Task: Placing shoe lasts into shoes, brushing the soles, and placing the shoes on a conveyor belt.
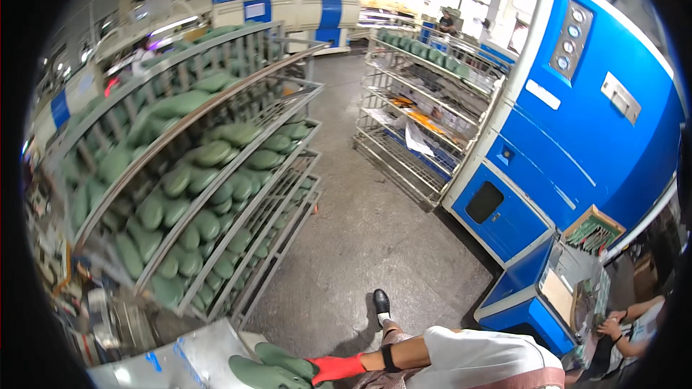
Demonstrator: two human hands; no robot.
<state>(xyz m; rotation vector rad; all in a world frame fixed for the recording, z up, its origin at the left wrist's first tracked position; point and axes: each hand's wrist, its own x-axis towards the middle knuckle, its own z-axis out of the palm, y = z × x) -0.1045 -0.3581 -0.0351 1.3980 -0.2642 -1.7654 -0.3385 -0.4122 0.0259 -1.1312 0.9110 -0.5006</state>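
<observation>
My right hand [336, 368], in a red glove, comes in low in the view with its arm bent across from the right. Its fingers are closed on a pair of green rubber boots [263, 373] whose rounded foot ends point left. The boots lie over the corner of a metal-topped table [166, 360] with blue marks on it. Part of the boots and the glove is cut off by the lower edge. My left hand does not show.
A multi-tier metal rack [216, 274] full of green boots stands at left. Across a grey floor [339, 194] is a second rack [432, 137] with boots and papers. A blue machine cabinet [577, 115] rises at right; beside it another person's hands [611, 323] show.
</observation>
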